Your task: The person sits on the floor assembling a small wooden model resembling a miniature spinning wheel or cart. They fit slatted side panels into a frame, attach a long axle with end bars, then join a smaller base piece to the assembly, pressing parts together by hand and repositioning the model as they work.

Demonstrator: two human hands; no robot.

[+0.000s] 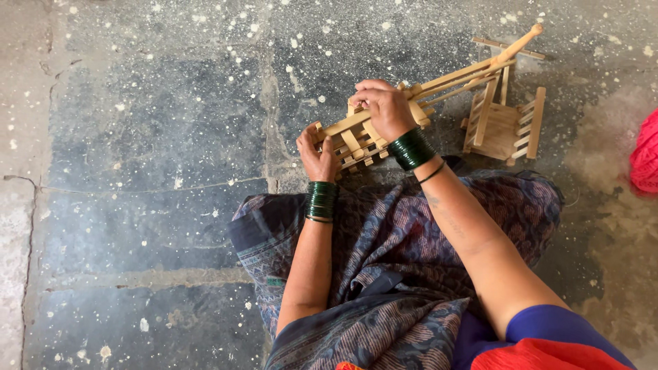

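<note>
A small wooden toy cart (356, 133) made of light slats rests on the stone floor in front of my knees. Long thin poles (473, 68) run from it up to the right. My left hand (317, 159) grips the cart's near left corner. From above, my right hand (384, 106) presses down on its top frame, fingers curled over the slats. Both wrists carry stacks of dark green bangles. A second slatted wooden box piece (504, 127) lies under the poles to the right, touched by neither hand.
The grey stone floor (151, 137) is speckled with white spots and has seams between slabs. My lap is covered by patterned blue-grey cloth (384, 260). A red fabric bundle (646, 154) shows at the right edge.
</note>
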